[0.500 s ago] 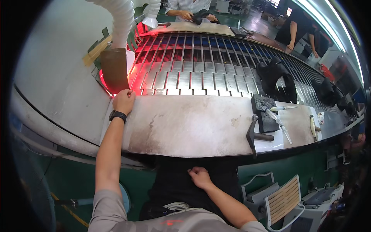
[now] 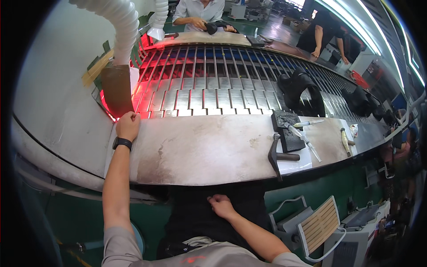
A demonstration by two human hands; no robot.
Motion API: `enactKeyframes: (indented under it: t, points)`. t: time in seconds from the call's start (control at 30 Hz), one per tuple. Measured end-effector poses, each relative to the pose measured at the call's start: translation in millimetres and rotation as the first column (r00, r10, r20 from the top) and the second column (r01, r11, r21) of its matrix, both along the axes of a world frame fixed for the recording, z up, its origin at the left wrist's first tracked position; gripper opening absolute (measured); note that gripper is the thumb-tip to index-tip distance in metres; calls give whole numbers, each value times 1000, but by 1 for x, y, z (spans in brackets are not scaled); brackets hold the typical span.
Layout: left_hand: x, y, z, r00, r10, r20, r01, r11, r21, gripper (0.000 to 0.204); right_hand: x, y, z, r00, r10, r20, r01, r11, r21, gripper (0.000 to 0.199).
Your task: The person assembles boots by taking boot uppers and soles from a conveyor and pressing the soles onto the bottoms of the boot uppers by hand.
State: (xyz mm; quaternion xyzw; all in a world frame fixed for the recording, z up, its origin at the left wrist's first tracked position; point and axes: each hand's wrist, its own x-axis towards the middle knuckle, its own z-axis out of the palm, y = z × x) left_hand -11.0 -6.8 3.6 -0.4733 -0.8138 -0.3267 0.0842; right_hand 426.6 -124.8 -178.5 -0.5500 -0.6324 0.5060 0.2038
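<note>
My left hand (image 2: 128, 126) rests in a loose fist at the left end of the worktop (image 2: 200, 151), with a dark watch on the wrist. Just beyond its knuckles hangs a brown flat panel (image 2: 117, 90). Whether the fingertips touch the panel's lower edge is hard to make out. On my dark-trousered lap lies my right hand (image 2: 221, 205), fingers curled in, nothing visible in them. A hammer (image 2: 287, 156) lies at the worktop's right part against a black block (image 2: 289, 133). Syringes (image 2: 307, 139) with pale contents lie on and beside the block.
Beyond the worktop runs a metal slat conveyor (image 2: 209, 95), lit red at left under a white hose (image 2: 120, 26). Black boots (image 2: 302, 91) stand on it at right. A second hammer (image 2: 346, 142) lies farther right. Opposite, a person (image 2: 202, 15) handles a black item; another stands at far right.
The whole view has shifted, so the scene sits farther left and slightly lower. Both my hands keep their poses. The person opposite has moved the black item in their hands.
</note>
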Motion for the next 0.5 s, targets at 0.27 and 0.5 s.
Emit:
enactKeyframes:
  t: [0.27, 0.5]
  points:
    - [-1, 2, -1, 1000, -1, 31, 1, 1000, 1, 30, -2, -4, 12, 996, 51, 72, -52, 999, 11, 46]
    - [-5, 0, -1, 1000, -3, 31, 3, 1000, -5, 30, 0, -4, 21, 996, 86, 12, -83, 986, -145, 43]
